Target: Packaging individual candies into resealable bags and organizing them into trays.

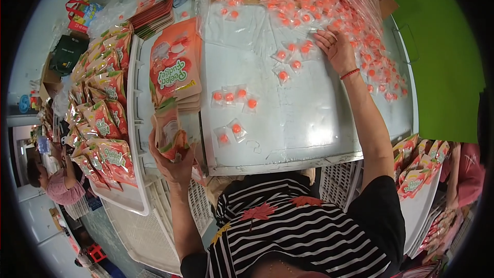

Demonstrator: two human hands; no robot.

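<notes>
My left hand (175,167) grips an open pouch (172,128) at the table's left front, with the pouch mouth facing up. Just beyond it lies a stack of flat pink-and-peach pouches (176,62). My right hand (337,49) is stretched over the table with its fingers apart, palm partly showing, holding nothing I can see. Beside its fingertips lie a few small clear-wrapped candies (296,65) with red-orange centres. A large heap of the same candies (309,0) spreads beyond and to the right of this hand. Several more wrapped candies (242,93) lie nearer the left hand.
Clear plastic sheeting (231,31) covers the far table. Left stands a white tray (135,195) full of filled pouches (103,118); another pouch stack (154,10) lies beyond. More pouches (414,167) fill a tray at right, near a person in a pink sleeve (469,170). White crates (339,180) stand below.
</notes>
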